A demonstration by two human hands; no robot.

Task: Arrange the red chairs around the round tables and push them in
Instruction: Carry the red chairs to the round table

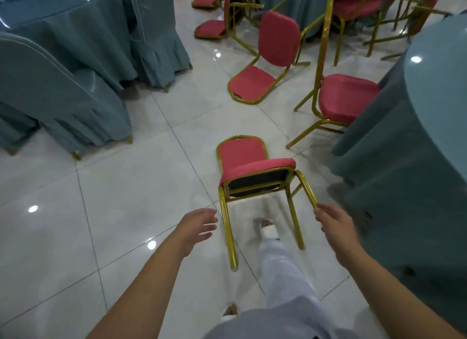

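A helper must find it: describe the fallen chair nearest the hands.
Start at the teal-draped round table on the right. On the tiles left of it, a red chair lies on its back. Only it shows a black seat underside, gold legs toward the viewer.

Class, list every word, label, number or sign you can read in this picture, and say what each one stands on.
None. No word, number, label or sign can be read on the nearest red chair, the blue tablecloth or the floor tiles.
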